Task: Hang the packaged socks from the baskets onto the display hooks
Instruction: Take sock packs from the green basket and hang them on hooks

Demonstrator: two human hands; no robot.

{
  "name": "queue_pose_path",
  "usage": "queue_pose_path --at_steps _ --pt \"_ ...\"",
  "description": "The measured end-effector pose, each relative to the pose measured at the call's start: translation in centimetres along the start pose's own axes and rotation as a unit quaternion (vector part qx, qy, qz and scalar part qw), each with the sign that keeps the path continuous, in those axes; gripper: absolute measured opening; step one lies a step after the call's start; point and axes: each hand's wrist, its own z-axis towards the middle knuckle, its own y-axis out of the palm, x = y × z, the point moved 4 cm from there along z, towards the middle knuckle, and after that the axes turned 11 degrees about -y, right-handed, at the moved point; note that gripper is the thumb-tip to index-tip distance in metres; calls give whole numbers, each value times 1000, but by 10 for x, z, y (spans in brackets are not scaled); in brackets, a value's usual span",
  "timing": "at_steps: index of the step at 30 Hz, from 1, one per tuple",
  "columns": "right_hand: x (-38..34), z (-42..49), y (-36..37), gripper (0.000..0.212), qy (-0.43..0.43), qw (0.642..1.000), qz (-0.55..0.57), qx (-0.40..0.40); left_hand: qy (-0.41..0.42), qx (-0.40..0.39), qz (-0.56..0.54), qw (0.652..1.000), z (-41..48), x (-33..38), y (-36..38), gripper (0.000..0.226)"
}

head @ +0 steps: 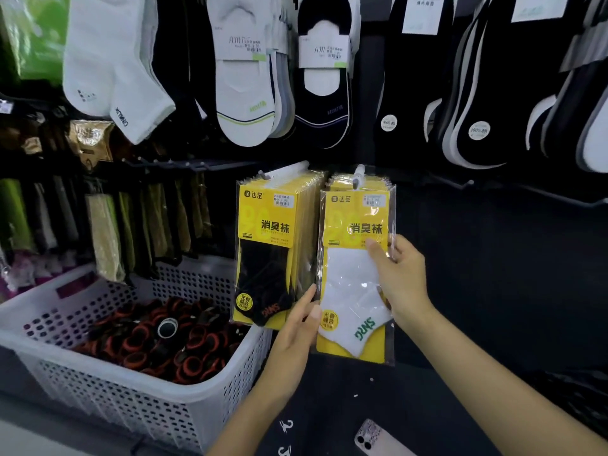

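A yellow pack with a white sock (353, 274) hangs at the front of a stack on a white display hook (358, 172). My right hand (399, 281) grips the pack's right edge, thumb on its front. My left hand (297, 327) holds the pack's lower left edge with flat fingers. Just to the left, a stack of yellow packs with black socks (266, 255) hangs on another hook (289, 169). A white perforated basket (125, 399) stands at lower left, filled with black and red round items (158, 337).
White and black socks (243, 77) hang in rows across the dark wall above. Olive and dark packaged goods (108, 238) hang at left behind the basket. A phone (378, 439) lies at the bottom edge. The wall to the right of the packs is bare and dark.
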Motion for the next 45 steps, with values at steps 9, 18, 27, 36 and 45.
queue_pose_path --at_steps 9,18,27,36,45 --pt "62 10 -11 31 162 985 -33 54 -98 13 28 995 16 -51 14 53" --pt "144 -147 -101 7 288 954 -79 -36 -254 -70 127 956 -27 -150 29 56" --pt "236 -373 -210 32 567 803 -170 -73 -403 -95 220 883 -130 -289 60 29" --pt "251 -438 -233 55 628 676 -191 -334 -595 -99 193 774 -205 -359 49 61" --pt "265 -455 -240 66 618 678 -257 -304 -592 -201 285 727 -231 -376 52 46"
